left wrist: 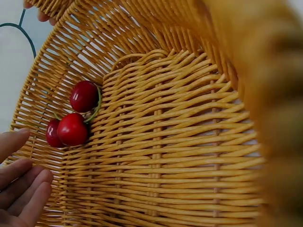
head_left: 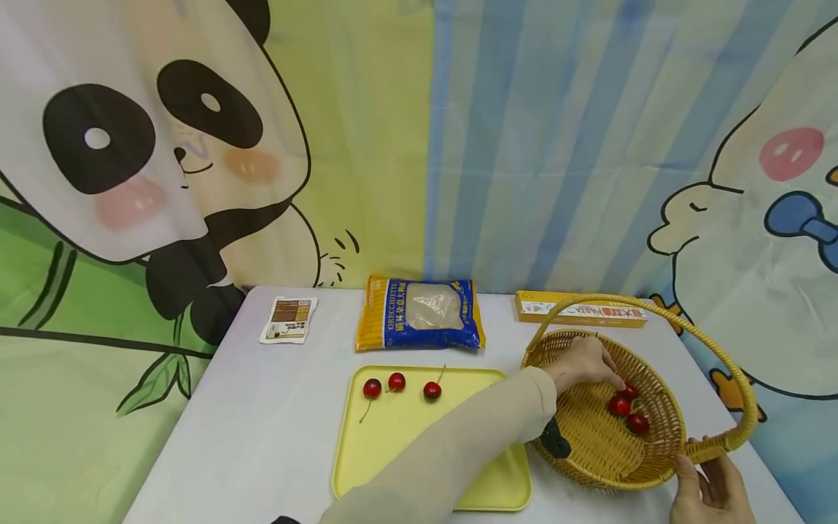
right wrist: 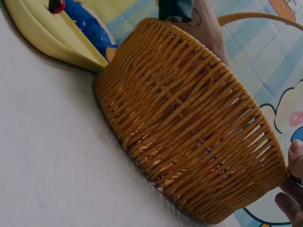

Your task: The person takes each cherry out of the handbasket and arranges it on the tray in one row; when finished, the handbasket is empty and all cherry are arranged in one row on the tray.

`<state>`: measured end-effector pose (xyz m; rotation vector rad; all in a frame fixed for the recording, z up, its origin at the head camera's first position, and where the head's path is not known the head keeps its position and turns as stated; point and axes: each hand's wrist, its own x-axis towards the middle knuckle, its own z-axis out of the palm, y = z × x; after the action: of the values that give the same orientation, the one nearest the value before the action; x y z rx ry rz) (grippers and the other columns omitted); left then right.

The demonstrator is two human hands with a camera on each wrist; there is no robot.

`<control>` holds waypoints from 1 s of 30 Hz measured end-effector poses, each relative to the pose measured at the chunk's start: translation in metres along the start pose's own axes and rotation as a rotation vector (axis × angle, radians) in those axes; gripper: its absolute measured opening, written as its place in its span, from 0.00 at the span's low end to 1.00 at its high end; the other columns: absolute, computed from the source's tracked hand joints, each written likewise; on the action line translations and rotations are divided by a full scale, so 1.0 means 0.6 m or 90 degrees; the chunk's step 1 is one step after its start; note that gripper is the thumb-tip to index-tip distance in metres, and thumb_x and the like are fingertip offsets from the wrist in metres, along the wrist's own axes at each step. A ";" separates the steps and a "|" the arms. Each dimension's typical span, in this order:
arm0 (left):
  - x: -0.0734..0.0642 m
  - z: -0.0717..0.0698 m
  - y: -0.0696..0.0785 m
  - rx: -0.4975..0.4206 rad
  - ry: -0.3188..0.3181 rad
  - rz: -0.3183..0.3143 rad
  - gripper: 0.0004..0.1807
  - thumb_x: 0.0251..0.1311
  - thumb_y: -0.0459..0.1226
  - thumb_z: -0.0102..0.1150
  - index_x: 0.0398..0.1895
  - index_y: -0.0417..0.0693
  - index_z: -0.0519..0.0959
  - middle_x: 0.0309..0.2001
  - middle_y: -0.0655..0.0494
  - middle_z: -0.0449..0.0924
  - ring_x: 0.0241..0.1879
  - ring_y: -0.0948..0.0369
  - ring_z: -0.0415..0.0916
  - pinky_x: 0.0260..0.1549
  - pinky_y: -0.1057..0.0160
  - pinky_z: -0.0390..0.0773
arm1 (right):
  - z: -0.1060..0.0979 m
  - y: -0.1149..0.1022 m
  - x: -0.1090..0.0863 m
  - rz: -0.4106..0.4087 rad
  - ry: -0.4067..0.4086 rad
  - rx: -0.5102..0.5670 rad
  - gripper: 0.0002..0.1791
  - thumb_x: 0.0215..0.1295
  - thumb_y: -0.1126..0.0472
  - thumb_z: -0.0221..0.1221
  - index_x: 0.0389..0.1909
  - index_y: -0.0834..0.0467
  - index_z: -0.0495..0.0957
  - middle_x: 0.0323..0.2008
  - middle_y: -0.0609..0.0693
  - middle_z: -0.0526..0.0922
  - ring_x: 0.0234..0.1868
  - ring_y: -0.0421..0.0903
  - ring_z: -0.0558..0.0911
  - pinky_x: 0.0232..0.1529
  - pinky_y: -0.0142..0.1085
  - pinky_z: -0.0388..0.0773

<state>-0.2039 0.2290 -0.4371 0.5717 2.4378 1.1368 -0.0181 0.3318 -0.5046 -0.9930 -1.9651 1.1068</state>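
Note:
A brown wicker basket [head_left: 592, 440] with a tall handle stands at the right of the table. My left hand [head_left: 585, 360] reaches inside it, fingers extended beside three dark red cherries [head_left: 619, 405] on the basket floor. In the left wrist view, the fingers [left wrist: 28, 198] have nothing between them, and the cherries [left wrist: 73, 129] lie just off the fingertips. My right hand [head_left: 710, 491] pinches the basket's rim at the handle base. Three more cherries [head_left: 432, 391] with stems lie on a yellow tray [head_left: 373, 451], partly hidden by my left sleeve.
Behind the tray lies a blue and yellow pasta bag [head_left: 428, 316]. A small white and brown packet [head_left: 289, 320] sits at the back left. A yellow pasta box [head_left: 609, 314] lies behind the basket, partly behind its handle. A printed curtain [head_left: 497, 145] hangs at the table's back edge.

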 end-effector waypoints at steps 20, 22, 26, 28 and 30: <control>0.014 0.046 -0.011 -0.030 -0.013 -0.010 0.08 0.53 0.40 0.82 0.36 0.55 0.93 0.49 0.67 0.86 0.53 0.65 0.78 0.41 0.67 0.82 | 0.000 0.001 -0.005 0.023 0.006 0.001 0.29 0.80 0.55 0.53 0.79 0.46 0.64 0.76 0.54 0.70 0.77 0.47 0.70 0.75 0.36 0.69; 0.015 0.048 -0.010 -0.018 -0.011 0.000 0.09 0.53 0.40 0.82 0.38 0.55 0.93 0.48 0.67 0.87 0.49 0.66 0.80 0.37 0.68 0.81 | -0.001 0.000 -0.003 0.018 0.005 -0.003 0.29 0.80 0.55 0.52 0.79 0.47 0.64 0.76 0.55 0.70 0.77 0.47 0.70 0.75 0.37 0.69; 0.014 0.052 -0.006 -0.007 -0.003 0.011 0.10 0.53 0.40 0.82 0.39 0.55 0.92 0.45 0.68 0.87 0.47 0.67 0.80 0.37 0.69 0.81 | -0.001 -0.001 -0.003 0.014 0.012 -0.006 0.29 0.80 0.55 0.54 0.79 0.46 0.65 0.75 0.55 0.71 0.76 0.47 0.71 0.74 0.36 0.70; 0.012 0.055 -0.005 -0.006 0.001 0.011 0.10 0.53 0.40 0.82 0.39 0.56 0.92 0.44 0.68 0.86 0.49 0.67 0.79 0.38 0.69 0.81 | -0.001 -0.001 -0.003 0.021 0.012 -0.010 0.29 0.80 0.56 0.54 0.79 0.46 0.65 0.76 0.55 0.71 0.76 0.47 0.71 0.74 0.36 0.70; 0.012 0.057 -0.003 -0.002 0.006 0.015 0.10 0.53 0.39 0.82 0.39 0.55 0.92 0.43 0.68 0.86 0.51 0.67 0.79 0.40 0.69 0.81 | 0.000 0.000 -0.004 0.026 0.006 -0.008 0.29 0.80 0.56 0.53 0.79 0.46 0.65 0.76 0.55 0.70 0.77 0.48 0.70 0.75 0.37 0.69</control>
<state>-0.1933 0.2532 -0.4605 0.5968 2.4432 1.1548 -0.0170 0.3300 -0.5051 -1.0476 -1.9536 1.1120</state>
